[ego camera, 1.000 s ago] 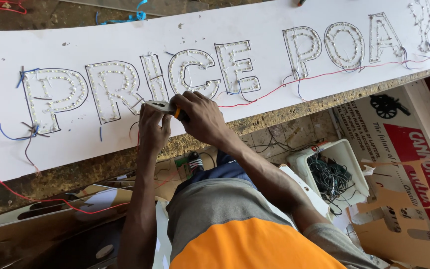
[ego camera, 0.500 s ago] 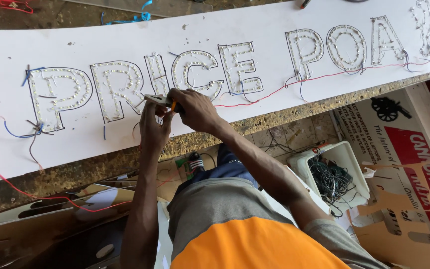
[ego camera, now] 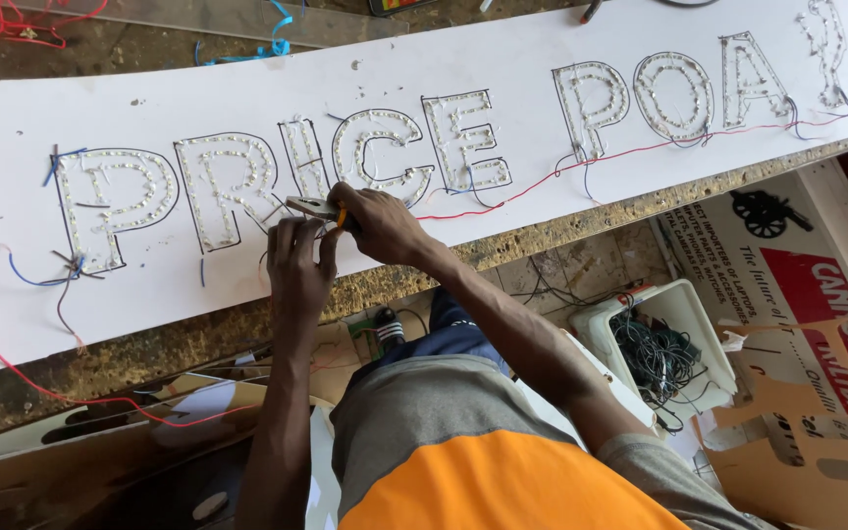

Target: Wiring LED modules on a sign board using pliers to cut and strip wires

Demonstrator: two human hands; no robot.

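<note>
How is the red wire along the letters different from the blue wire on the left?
The red wire runs long beneath the right-hand letters; the blue wire is a short curved piece beside the first letter. The red wire stretches almost straight; the blue wire bends. Both lie on the white sign board.

Bare white sign board above the outlined letters; loose wires cluttering its left lower part, red wire trailing along its lower right edge.
</note>
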